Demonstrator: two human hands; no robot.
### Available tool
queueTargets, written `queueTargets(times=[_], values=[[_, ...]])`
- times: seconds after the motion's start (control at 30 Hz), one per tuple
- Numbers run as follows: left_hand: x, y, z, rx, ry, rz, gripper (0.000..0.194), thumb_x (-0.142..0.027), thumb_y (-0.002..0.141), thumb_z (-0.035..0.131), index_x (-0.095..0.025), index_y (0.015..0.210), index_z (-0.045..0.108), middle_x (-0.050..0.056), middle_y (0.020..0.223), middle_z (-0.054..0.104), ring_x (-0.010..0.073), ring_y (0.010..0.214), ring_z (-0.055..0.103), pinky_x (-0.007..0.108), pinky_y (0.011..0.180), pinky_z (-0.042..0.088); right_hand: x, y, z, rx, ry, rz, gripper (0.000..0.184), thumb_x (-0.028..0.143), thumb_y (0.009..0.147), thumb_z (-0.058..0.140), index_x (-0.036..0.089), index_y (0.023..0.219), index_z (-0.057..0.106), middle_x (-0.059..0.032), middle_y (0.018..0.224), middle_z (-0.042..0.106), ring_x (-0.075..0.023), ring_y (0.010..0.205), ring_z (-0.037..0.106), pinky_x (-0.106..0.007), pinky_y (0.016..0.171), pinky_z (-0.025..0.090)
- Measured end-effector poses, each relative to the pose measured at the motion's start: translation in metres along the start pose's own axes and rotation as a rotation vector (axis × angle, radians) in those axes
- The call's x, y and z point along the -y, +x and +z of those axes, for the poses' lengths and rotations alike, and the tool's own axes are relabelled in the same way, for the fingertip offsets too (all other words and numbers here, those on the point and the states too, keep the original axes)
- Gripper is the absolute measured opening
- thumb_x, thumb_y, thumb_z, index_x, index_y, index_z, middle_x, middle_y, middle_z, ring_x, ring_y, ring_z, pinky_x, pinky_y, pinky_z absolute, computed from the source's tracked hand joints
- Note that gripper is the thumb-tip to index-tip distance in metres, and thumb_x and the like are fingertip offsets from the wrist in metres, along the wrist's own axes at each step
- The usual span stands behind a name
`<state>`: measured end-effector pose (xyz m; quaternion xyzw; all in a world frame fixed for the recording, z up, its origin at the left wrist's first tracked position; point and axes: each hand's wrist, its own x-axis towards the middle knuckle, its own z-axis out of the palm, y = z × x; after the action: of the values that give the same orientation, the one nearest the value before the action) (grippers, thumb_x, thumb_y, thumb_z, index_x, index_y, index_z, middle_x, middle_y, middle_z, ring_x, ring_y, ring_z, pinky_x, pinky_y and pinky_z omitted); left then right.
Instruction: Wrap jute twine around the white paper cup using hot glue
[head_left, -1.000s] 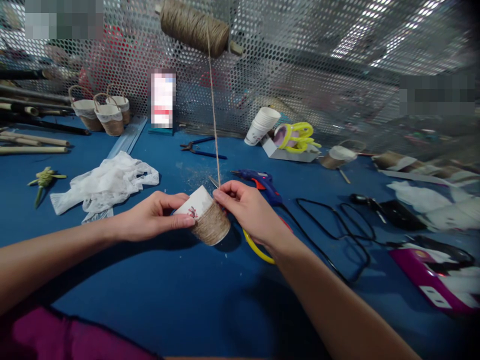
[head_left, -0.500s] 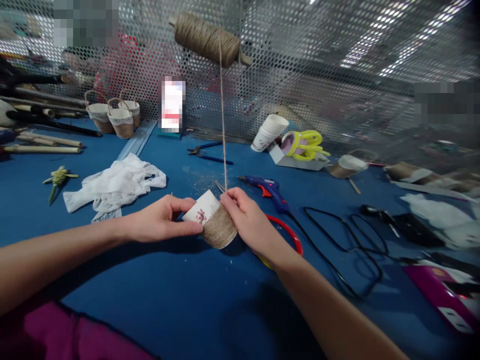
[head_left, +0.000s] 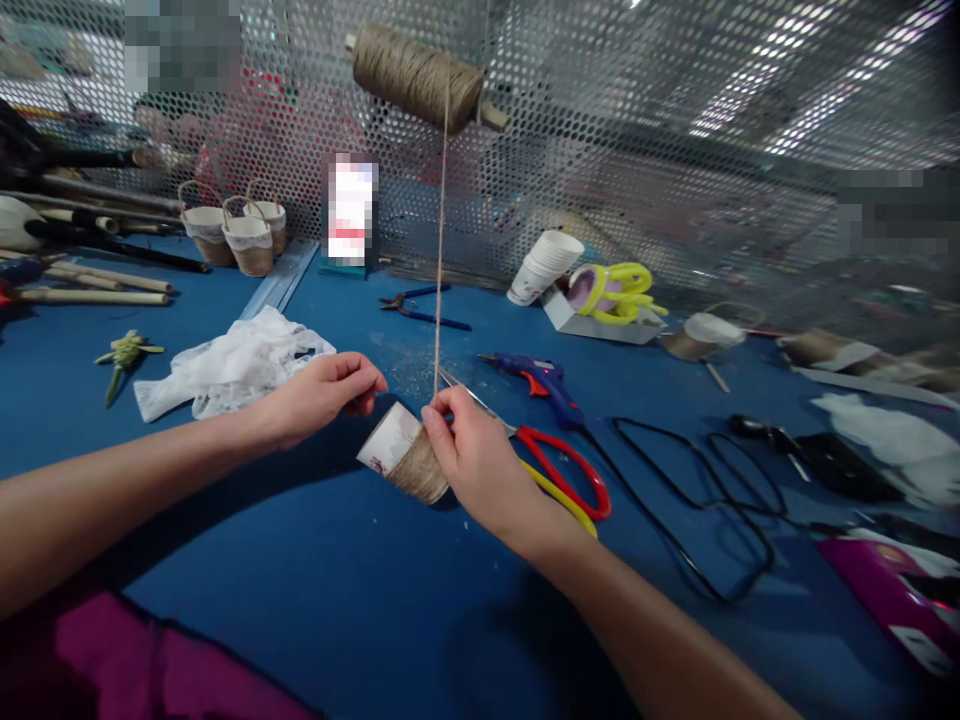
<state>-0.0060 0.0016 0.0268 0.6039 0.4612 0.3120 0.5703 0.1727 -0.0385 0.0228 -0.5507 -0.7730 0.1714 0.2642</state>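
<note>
A white paper cup [head_left: 397, 457], its lower part wrapped in jute twine, lies tilted on the blue table [head_left: 337, 600]. My right hand [head_left: 472, 460] is closed on the cup's wrapped end and pinches the twine strand [head_left: 440, 250] that runs up to a hanging spool [head_left: 416, 75]. My left hand [head_left: 326, 392] hovers just left of and above the cup, fingers curled, off the cup. Red- and yellow-handled scissors [head_left: 562, 470] lie right behind my right hand.
A blue glue gun [head_left: 536, 375] with a black cord [head_left: 690, 490], pliers [head_left: 420, 303], a white lace cloth [head_left: 232, 365], small wrapped baskets [head_left: 240, 235], stacked paper cups [head_left: 544, 265], bamboo sticks [head_left: 90, 285] and a perforated metal screen [head_left: 637, 150] surround the work spot.
My left hand has let go of the cup and lifted up to the left. The cup has tipped lower toward the table in my right hand.
</note>
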Motion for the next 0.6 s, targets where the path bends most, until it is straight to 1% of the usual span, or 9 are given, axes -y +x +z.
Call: queueTargets(times=[0.1, 0.3, 0.43, 0.53, 0.6], values=[[-0.0015, 0.0011, -0.0028, -0.028, 0.033, 0.010, 0.017, -0.027, 0.080, 0.045, -0.014, 0.073, 0.053, -0.002, 0.059, 0.051, 0.0086, 0.054, 0.043, 0.020, 0.050, 0.033, 0.0023, -0.0004, -0.0029, -0.027, -0.017, -0.003, 0.014, 0.030, 0.087, 0.034, 0.020, 0.078, 0.039, -0.0034, 0.069, 0.053, -0.0151, 0.060, 0.049, -0.029, 0.056, 0.037], [-0.0007, 0.0010, -0.0044, -0.003, 0.035, 0.045, 0.019, -0.032, 0.077, 0.051, -0.014, 0.072, 0.054, 0.000, 0.062, 0.056, 0.0085, 0.055, 0.045, 0.021, 0.051, 0.034, 0.0046, -0.0016, -0.0037, -0.086, -0.106, -0.036, 0.014, 0.030, 0.087, 0.033, 0.019, 0.079, 0.040, -0.0062, 0.072, 0.054, -0.0165, 0.061, 0.051, -0.030, 0.056, 0.039], [-0.0024, 0.0003, -0.0050, -0.053, 0.034, 0.029, 0.017, -0.029, 0.074, 0.056, -0.015, 0.067, 0.049, -0.002, 0.058, 0.054, 0.0079, 0.051, 0.044, 0.021, 0.049, 0.032, 0.0039, -0.0029, -0.0001, -0.130, -0.161, -0.083, 0.016, 0.029, 0.087, 0.032, 0.019, 0.079, 0.042, -0.0070, 0.074, 0.055, -0.0173, 0.063, 0.053, -0.030, 0.054, 0.039], [-0.0036, 0.0009, -0.0062, -0.101, 0.017, 0.050, 0.023, -0.032, 0.074, 0.055, -0.017, 0.060, 0.045, -0.004, 0.053, 0.051, 0.0079, 0.048, 0.042, 0.021, 0.049, 0.031, 0.0029, -0.0040, 0.0026, -0.178, -0.203, -0.146, 0.017, 0.028, 0.087, 0.032, 0.019, 0.079, 0.043, -0.0076, 0.075, 0.054, -0.0177, 0.064, 0.053, -0.030, 0.054, 0.039], [-0.0033, 0.0015, -0.0064, -0.104, 0.020, 0.049, 0.029, -0.036, 0.077, 0.050, -0.017, 0.056, 0.045, -0.003, 0.052, 0.050, 0.0083, 0.048, 0.041, 0.022, 0.050, 0.032, 0.0022, -0.0045, 0.0040, -0.195, -0.228, -0.171, 0.018, 0.028, 0.088, 0.031, 0.019, 0.078, 0.043, -0.0074, 0.075, 0.054, -0.0176, 0.064, 0.053, -0.029, 0.053, 0.039]])
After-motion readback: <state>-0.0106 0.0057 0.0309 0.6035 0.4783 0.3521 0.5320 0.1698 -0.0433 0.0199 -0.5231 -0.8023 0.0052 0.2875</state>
